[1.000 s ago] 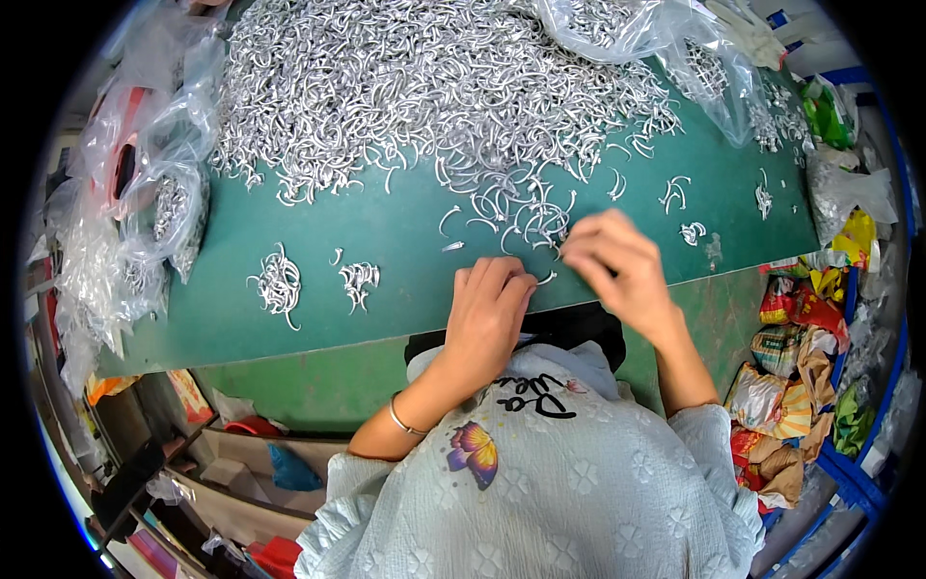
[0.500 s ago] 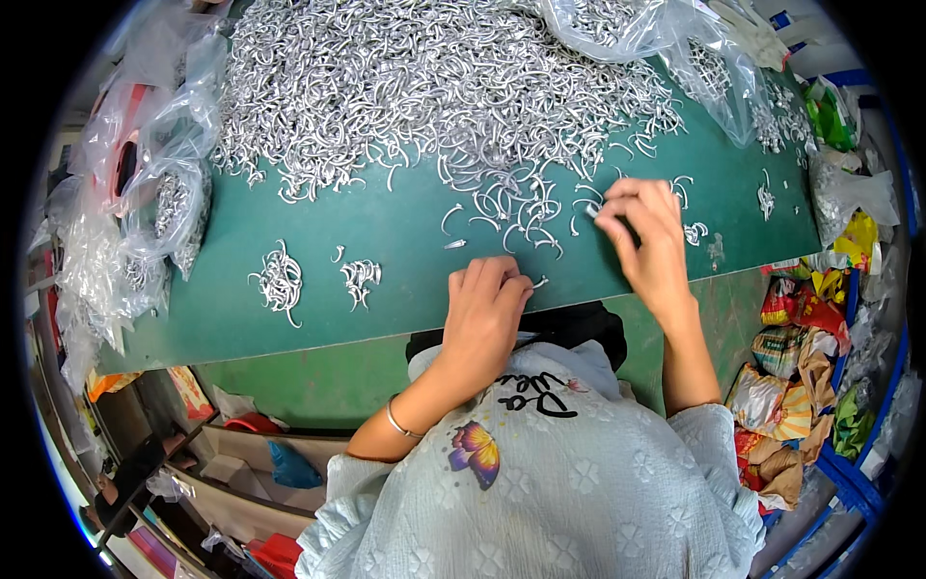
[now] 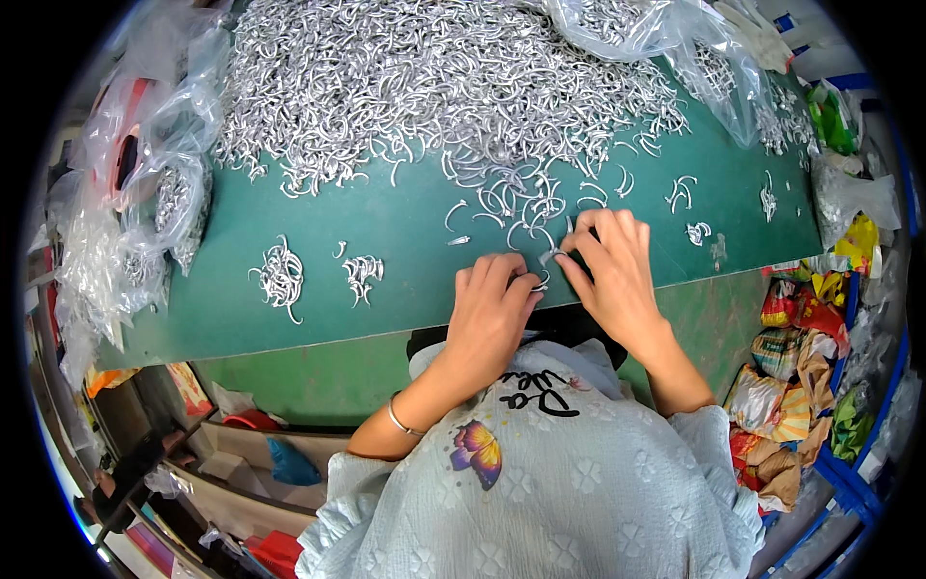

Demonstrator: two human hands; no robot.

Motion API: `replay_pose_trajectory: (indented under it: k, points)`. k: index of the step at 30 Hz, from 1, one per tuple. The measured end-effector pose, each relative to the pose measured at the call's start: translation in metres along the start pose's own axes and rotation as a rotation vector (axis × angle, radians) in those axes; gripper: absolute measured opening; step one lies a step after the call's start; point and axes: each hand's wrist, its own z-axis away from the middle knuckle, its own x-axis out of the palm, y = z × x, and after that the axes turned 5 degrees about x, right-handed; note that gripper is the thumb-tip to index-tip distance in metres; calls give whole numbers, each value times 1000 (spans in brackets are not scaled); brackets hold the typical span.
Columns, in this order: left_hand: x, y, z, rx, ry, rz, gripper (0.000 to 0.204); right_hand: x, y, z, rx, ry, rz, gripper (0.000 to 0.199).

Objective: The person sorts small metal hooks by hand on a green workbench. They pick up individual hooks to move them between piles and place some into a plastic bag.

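Near the front edge of the green table [image 3: 424, 289], my left hand [image 3: 490, 307] is closed on a small curved silver metal piece [image 3: 541, 286], its end showing at the fingertips. Just to the right, my right hand [image 3: 617, 275] pinches another small silver piece [image 3: 550, 257] between thumb and fingers. The two hands are close together but apart. Beyond them lie loose curved metal pieces [image 3: 502, 198], spilling from a large heap [image 3: 415, 87] of the same kind. My fingers partly hide both held pieces.
Two small piles, one rounder [image 3: 281, 278] and one smaller [image 3: 363, 277], lie on the left of the table. Clear plastic bags [image 3: 178, 145] crowd the left edge, and another plastic bag [image 3: 637, 34] lies at the far right. Colourful packages [image 3: 772, 396] fill the floor at right.
My right hand has moved left and toward me, bringing a silver piece close to my left hand. My left hand stays almost in place, still holding its piece.
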Motion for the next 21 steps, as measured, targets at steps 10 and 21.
replay_pose_trajectory:
  k: [10,21]
  points:
    - [-3,-3,7,21,40,102,35,1,2,2,-10,23,-175,13]
    - [1,-4,8,69,48,47,35,-6,36,-17,-44,84,8,26]
